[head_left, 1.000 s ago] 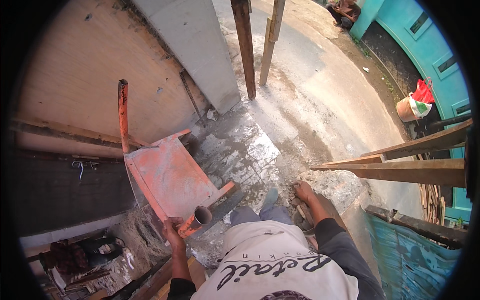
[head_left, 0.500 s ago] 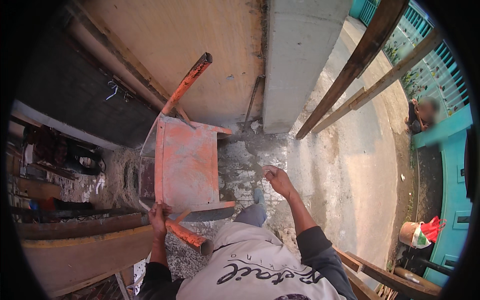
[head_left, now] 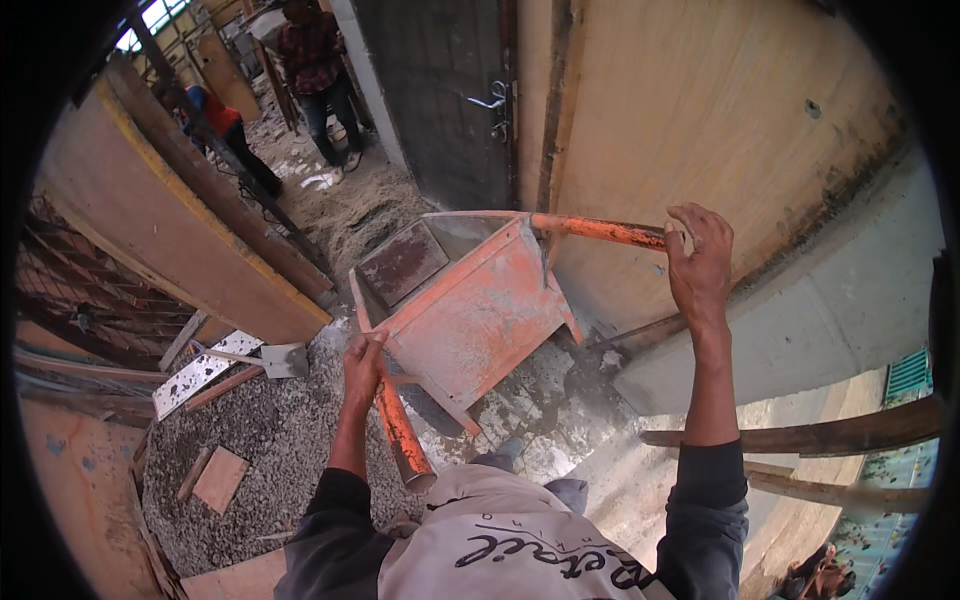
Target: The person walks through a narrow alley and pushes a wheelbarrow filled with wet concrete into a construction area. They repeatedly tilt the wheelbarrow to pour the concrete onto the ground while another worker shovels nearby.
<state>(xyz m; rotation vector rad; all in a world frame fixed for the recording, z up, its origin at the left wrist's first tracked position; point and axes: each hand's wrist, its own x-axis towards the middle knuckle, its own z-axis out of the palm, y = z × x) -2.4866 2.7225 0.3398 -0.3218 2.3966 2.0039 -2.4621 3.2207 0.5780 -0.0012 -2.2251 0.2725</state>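
An orange metal wheelbarrow (head_left: 470, 310) stands tipped in front of me, its tray dusted with grey cement. My left hand (head_left: 362, 362) is closed around its lower handle (head_left: 400, 435), close to the tray. My right hand (head_left: 700, 262) reaches up to the far end of the upper handle (head_left: 600, 230), fingers curled about the tube; the grip looks loose. Both of my sleeves are dark, over a light shirt.
A plywood wall (head_left: 700, 130) and a dark door (head_left: 450, 90) rise behind the barrow. Gravel (head_left: 260, 440) with a shovel (head_left: 270, 358) and wood scraps lies at left. Two people (head_left: 320, 70) stand in the passage beyond. Timber props (head_left: 830, 435) cross at right.
My view has swung round, so the barrow now lies across the middle. My right hand rose from low down to the upper handle. My left hand stays on the lower handle.
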